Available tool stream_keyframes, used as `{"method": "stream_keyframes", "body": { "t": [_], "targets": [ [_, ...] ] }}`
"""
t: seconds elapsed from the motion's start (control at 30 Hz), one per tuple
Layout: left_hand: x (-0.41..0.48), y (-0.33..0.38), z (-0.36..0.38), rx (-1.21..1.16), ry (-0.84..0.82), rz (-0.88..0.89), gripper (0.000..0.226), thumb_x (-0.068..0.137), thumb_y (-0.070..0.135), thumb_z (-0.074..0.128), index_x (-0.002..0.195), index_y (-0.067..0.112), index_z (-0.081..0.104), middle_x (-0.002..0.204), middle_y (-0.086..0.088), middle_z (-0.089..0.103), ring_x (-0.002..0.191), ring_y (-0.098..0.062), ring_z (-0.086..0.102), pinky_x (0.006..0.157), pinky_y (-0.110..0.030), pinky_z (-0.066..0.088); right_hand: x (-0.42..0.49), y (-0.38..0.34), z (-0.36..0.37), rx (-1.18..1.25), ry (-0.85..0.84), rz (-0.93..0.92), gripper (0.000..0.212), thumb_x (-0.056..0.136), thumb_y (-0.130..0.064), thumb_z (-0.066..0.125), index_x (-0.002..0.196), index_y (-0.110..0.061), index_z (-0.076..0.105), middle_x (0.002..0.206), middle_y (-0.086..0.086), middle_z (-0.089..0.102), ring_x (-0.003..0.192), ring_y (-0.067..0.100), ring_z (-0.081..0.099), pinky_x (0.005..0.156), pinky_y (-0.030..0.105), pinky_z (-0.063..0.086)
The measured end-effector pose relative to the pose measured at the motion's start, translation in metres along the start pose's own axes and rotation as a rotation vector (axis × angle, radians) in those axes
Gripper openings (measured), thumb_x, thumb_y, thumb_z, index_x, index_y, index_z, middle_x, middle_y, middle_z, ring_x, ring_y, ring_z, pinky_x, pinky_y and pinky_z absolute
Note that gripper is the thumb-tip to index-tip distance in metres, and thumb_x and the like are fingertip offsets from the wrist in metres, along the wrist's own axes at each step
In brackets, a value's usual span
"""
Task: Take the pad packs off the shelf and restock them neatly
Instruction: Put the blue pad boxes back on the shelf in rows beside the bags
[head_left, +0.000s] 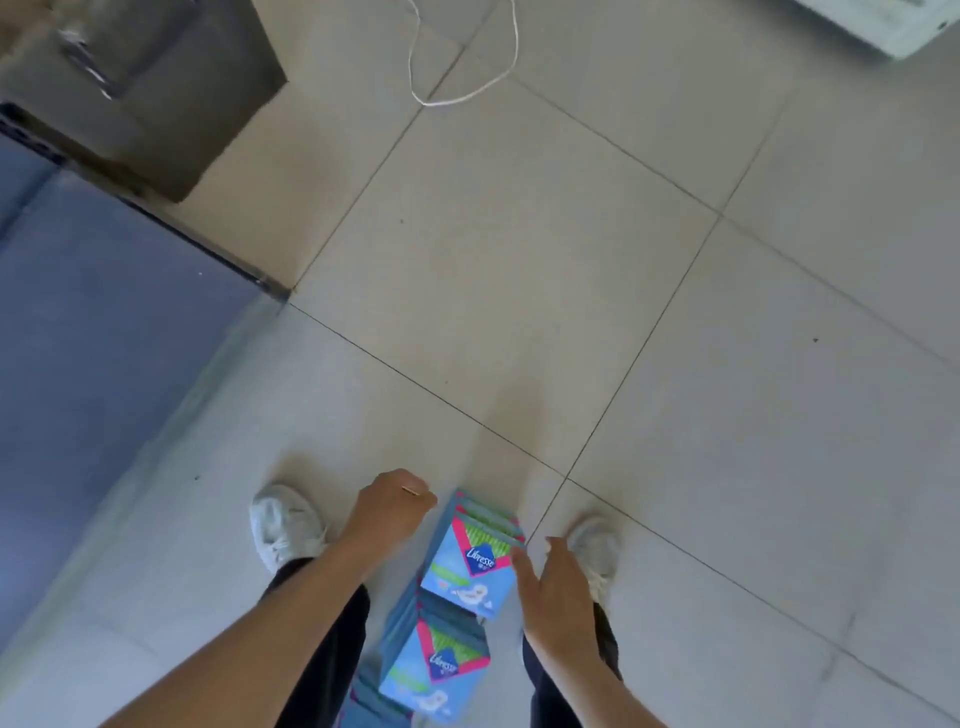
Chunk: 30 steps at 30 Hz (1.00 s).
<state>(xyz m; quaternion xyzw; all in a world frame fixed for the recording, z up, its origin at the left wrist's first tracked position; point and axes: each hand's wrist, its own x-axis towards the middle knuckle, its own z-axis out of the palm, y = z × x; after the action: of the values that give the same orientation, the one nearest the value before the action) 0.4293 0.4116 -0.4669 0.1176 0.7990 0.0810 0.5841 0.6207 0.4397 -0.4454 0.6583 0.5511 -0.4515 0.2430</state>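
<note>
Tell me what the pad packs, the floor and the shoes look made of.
Pad packs: likely thin plastic film, a blue printed wrap with slight sheen and soft corners.
Floor: probably ceramic tile, pale beige, low sheen, dark grout lines.
Shoes: white, laced; fabric or synthetic leather, too blurred to tell.

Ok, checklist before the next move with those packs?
1. Is the upper pad pack bracketed by both hands? Ok.
2. Contact of the right hand: straight fingers lie against the pack's right edge. Ok.
3. Grip of the left hand: it is curled at the pack's far left corner and the hold is hidden. Cannot tell.
4. Is the lower pad pack squared with the upper one? It is offset. Not ok.
5. Path ahead: a white cord loops on the tiled floor. Not ok.
6. Target shelf slot: cannot tell.
</note>
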Motion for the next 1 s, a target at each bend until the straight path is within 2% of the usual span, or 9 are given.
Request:
{"method": "stream_keyframes", "body": {
  "t": [0.07, 0.17, 0.3, 0.4, 0.5, 0.63, 0.8, 0.93, 1.0],
  "targets": [
    [0.026, -0.014, 0.03, 0.081, -0.038, -0.004, 0.03, 0.082, 0.02, 0.065, 0.112, 0.013, 0.065, 0.118, -0.003, 0.065, 0.111, -0.02, 0.059, 0.086, -0.02, 0.039, 0.027, 0.021, 0.025, 0.065, -0.025, 0.06, 0.05, 0.096, -0.039, 0.05, 0.129, -0.003, 0.042, 0.13, 0.014, 0.053, 0.122, 0.026, 0.05, 0.094, 0.028, 0.037],
    [0.057, -0.036, 0.07, 0.162, -0.085, -0.037, 0.059, 0.069, 0.029, 0.073, 0.122, 0.011, 0.054, 0.123, -0.007, 0.058, 0.115, -0.023, 0.056, 0.092, -0.027, 0.044, 0.062, 0.045, 0.057, 0.184, -0.021, 0.141, 0.055, 0.09, -0.033, 0.062, 0.129, 0.0, 0.041, 0.128, 0.015, 0.053, 0.12, 0.029, 0.051, 0.092, 0.031, 0.039],
    [0.081, -0.056, 0.104, 0.333, -0.146, -0.098, 0.081, 0.072, 0.025, 0.078, 0.137, 0.008, 0.034, 0.135, -0.011, 0.04, 0.124, -0.026, 0.046, 0.092, -0.028, 0.041, 0.097, 0.059, 0.092, 0.331, -0.018, 0.247, 0.059, 0.077, -0.032, 0.073, 0.117, 0.001, 0.045, 0.109, 0.016, 0.057, 0.107, 0.033, 0.057, 0.087, 0.038, 0.044],
    [0.092, -0.065, 0.118, 0.335, -0.188, -0.114, 0.078, 0.073, 0.022, 0.077, 0.135, 0.006, 0.034, 0.133, -0.011, 0.042, 0.119, -0.024, 0.048, 0.084, -0.027, 0.042, 0.111, 0.061, 0.107, 0.469, -0.017, 0.305, 0.059, 0.068, -0.041, 0.07, 0.109, -0.005, 0.048, 0.104, 0.012, 0.062, 0.094, 0.028, 0.062, 0.081, 0.039, 0.052],
    [0.096, -0.068, 0.122, 0.285, -0.17, -0.119, 0.074, 0.072, 0.018, 0.077, 0.132, 0.006, 0.036, 0.128, -0.01, 0.046, 0.108, -0.022, 0.053, 0.072, -0.023, 0.042, 0.117, 0.062, 0.11, 0.561, -0.035, 0.333, 0.038, 0.079, -0.028, 0.07, 0.104, -0.007, 0.05, 0.088, 0.002, 0.06, 0.073, 0.013, 0.057, 0.057, 0.025, 0.045],
    [0.084, -0.059, 0.111, 0.207, -0.143, -0.124, 0.062, 0.073, 0.014, 0.075, 0.125, 0.007, 0.041, 0.123, -0.01, 0.049, 0.09, -0.019, 0.054, 0.053, -0.018, 0.04, 0.114, 0.058, 0.104, 0.612, -0.051, 0.303, 0.054, 0.054, -0.041, 0.068, 0.098, -0.01, 0.061, 0.089, 0.006, 0.071, 0.082, 0.023, 0.069, 0.061, 0.024, 0.046],
    [0.048, -0.026, 0.082, 0.097, -0.103, -0.068, 0.061, 0.07, 0.016, 0.076, 0.122, 0.009, 0.044, 0.119, -0.008, 0.052, 0.1, -0.021, 0.056, 0.067, -0.025, 0.047, 0.087, 0.031, 0.052, 0.566, -0.074, 0.202, 0.051, 0.052, -0.032, 0.075, 0.097, -0.011, 0.06, 0.088, 0.005, 0.07, 0.085, 0.024, 0.069, 0.068, 0.033, 0.053],
    [0.003, 0.021, 0.035, -0.086, -0.018, 0.006, 0.056, 0.067, 0.015, 0.078, 0.114, 0.012, 0.047, 0.114, -0.008, 0.054, 0.101, -0.022, 0.057, 0.078, -0.032, 0.048, 0.062, -0.02, -0.004, 0.488, -0.063, 0.044, 0.065, 0.038, -0.033, 0.075, 0.097, -0.011, 0.064, 0.088, 0.005, 0.073, 0.083, 0.022, 0.071, 0.062, 0.03, 0.055],
    [-0.022, 0.047, 0.004, -0.225, 0.05, 0.037, 0.057, 0.062, 0.013, 0.08, 0.111, 0.011, 0.05, 0.113, -0.009, 0.057, 0.099, -0.022, 0.059, 0.08, -0.034, 0.051, 0.043, -0.064, -0.038, 0.479, -0.027, -0.034, 0.064, 0.034, -0.033, 0.075, 0.094, -0.014, 0.065, 0.088, 0.004, 0.073, 0.084, 0.023, 0.071, 0.072, 0.038, 0.059]
  ]
}}
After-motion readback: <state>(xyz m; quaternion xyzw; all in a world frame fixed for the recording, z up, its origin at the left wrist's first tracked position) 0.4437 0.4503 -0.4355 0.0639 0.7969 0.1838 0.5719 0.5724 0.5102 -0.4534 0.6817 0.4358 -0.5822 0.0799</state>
